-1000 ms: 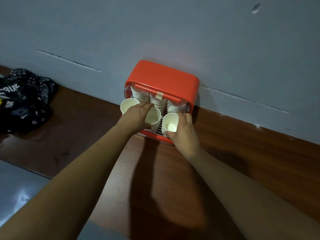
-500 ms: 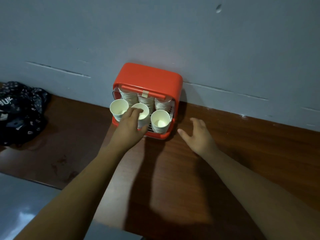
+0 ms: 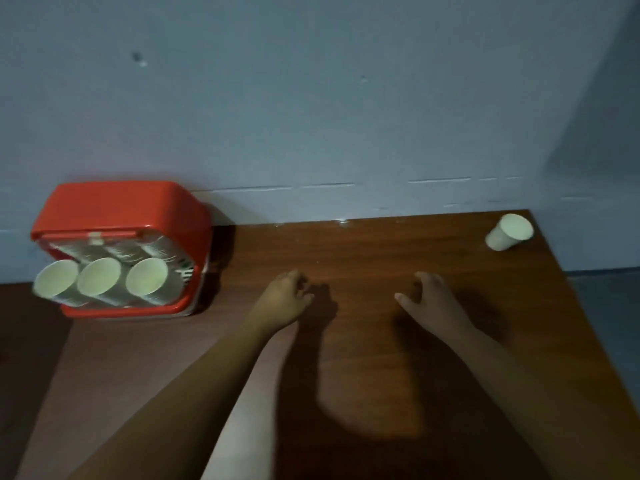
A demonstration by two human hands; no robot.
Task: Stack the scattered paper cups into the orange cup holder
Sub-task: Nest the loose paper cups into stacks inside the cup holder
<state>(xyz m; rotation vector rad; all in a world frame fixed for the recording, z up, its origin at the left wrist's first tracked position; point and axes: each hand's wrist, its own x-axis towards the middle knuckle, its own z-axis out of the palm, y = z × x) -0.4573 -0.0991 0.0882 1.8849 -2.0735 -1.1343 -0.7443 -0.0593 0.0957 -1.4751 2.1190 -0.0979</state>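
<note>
The orange cup holder (image 3: 114, 206) stands at the left against the wall, with three stacks of white paper cups (image 3: 100, 280) lying in it, mouths toward me. One loose paper cup (image 3: 507, 233) lies on its side at the table's far right corner. My left hand (image 3: 284, 299) hovers over the wooden table to the right of the holder, fingers loosely curled, holding nothing. My right hand (image 3: 431, 297) is further right with its fingers spread and relaxed, also holding nothing, well short of the loose cup.
The brown wooden table (image 3: 363, 341) ends at a slanted right edge just past the loose cup. A grey wall (image 3: 311, 98) runs along the back. Grey floor (image 3: 602, 292) shows beyond the right edge.
Both hands have left the cup stacks in the holder and moved right over the table. The view has swung right, bringing the loose cup into sight.
</note>
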